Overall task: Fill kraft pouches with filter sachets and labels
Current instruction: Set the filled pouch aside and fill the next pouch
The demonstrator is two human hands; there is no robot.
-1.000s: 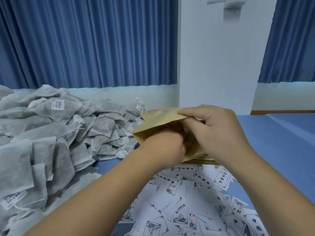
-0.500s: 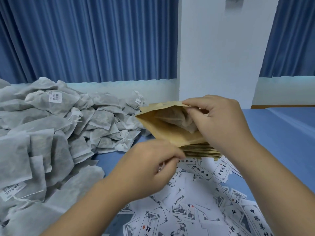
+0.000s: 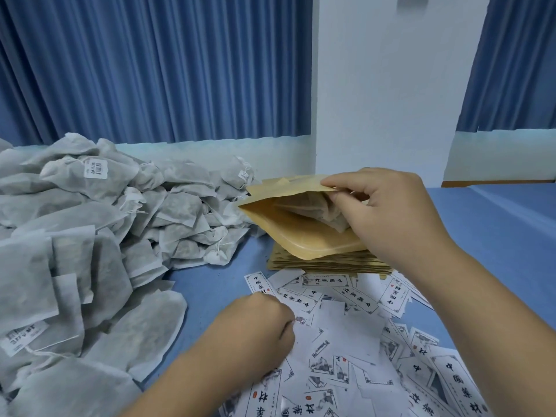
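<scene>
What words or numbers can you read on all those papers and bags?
"中国" plus two characters too blurred to be sure of: printed on the paper labels.
Digits on the barcode sticker, stuck to a far sachet: too blurred to read.
Print on the second sticker, nearer: blurred too.
On the kraft pouch: no print shows.

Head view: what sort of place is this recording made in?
Probably a small hand-packing workroom rather than a factory line: a heap of sachets, a stack of pouches and loose labels cover a blue table, with curtains and a plain wall behind.
</scene>
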